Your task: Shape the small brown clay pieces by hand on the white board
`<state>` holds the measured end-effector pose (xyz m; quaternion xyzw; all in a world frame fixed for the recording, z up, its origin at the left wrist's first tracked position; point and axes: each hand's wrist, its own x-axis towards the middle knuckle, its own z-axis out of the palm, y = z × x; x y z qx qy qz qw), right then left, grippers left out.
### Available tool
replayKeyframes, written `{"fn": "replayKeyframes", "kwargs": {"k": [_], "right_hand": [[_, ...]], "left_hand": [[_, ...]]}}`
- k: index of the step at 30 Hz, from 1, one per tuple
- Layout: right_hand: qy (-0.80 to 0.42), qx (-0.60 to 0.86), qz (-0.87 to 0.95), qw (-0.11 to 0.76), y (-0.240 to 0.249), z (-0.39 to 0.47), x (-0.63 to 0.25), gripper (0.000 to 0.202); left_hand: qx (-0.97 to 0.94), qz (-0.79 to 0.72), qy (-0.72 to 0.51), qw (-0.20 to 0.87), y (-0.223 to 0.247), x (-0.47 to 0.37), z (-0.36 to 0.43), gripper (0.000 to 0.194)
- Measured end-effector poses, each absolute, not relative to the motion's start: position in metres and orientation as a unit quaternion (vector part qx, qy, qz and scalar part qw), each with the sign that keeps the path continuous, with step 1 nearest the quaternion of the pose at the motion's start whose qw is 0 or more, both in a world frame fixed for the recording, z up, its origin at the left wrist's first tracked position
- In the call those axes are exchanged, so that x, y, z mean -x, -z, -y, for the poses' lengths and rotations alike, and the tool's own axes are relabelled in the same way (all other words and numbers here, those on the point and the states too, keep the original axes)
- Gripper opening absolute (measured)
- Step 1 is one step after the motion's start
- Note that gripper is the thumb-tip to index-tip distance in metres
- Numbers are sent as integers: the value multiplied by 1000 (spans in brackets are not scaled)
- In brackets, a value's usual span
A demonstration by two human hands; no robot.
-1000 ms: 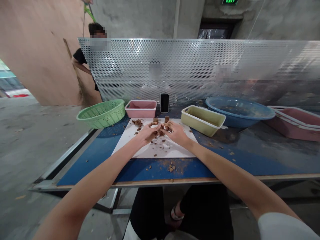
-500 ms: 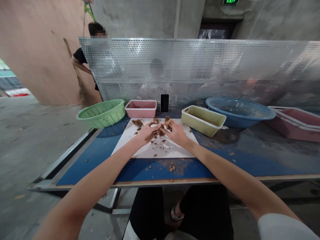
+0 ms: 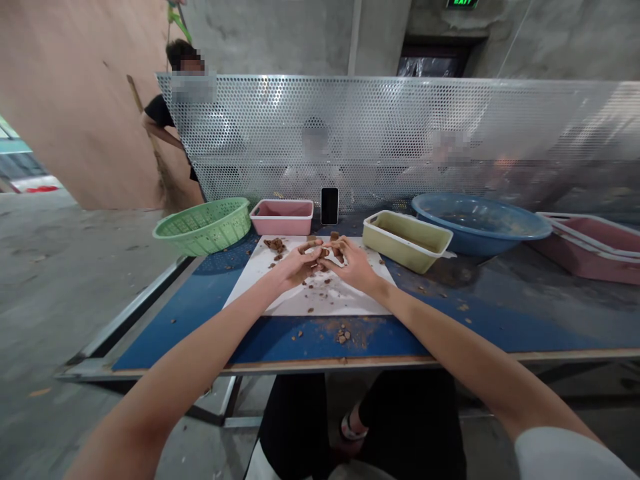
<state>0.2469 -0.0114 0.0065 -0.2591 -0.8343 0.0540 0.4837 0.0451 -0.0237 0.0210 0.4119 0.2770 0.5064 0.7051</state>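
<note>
Over a white board (image 3: pixel 280 308) my left hand (image 3: pixel 299 265) and my right hand (image 3: pixel 351 264) meet with bent fingers. Between their fingertips is a small brown clay-like lump (image 3: pixel 324 254), partly covered by the fingers. Both hands appear closed on it. Brown smears show on my fingers. A crumbly brown heap (image 3: pixel 274 245) lies at the board's back left. Just behind my right hand stands a brown block (image 3: pixel 335 237), and another is mostly hidden behind my left fingers. Brown crumbs are scattered on the board below my hands.
Along the back stand a green basket (image 3: pixel 205 230), a pink bin (image 3: pixel 283 225), a phone (image 3: pixel 329 206), a yellow-green bin (image 3: pixel 407 243) and a blue basin (image 3: pixel 480 233). Pink bins (image 3: pixel 590 257) sit far right. A perforated metal screen (image 3: pixel 370 133) rises behind; a person (image 3: pixel 165 120) stands left.
My fingers have shifted slightly around the brown lump, the left ones covering more of the block behind. The person at the left has leaned a little leftward.
</note>
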Motion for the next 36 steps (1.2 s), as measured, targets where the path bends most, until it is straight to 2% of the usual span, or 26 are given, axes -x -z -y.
{"fn": "replayKeyframes", "kwargs": {"k": [7,14,23,36], "right_hand": [[-51,249,846,469,-5,12,-248,29],[-57,249,842,475,-4,9,-248,31],[-61,265,826,494,-1,6,-247,31],[-61,224,839,493,-4,11,-248,26]], "left_hand": [[-405,-296,-501,705,-20,-44,23,57],[-404,-306,-503,700,-21,-44,24,52],[-415,-273,-492,715,-25,-48,27,32],[-402,-273,-492,723,-24,-47,28,44]]}}
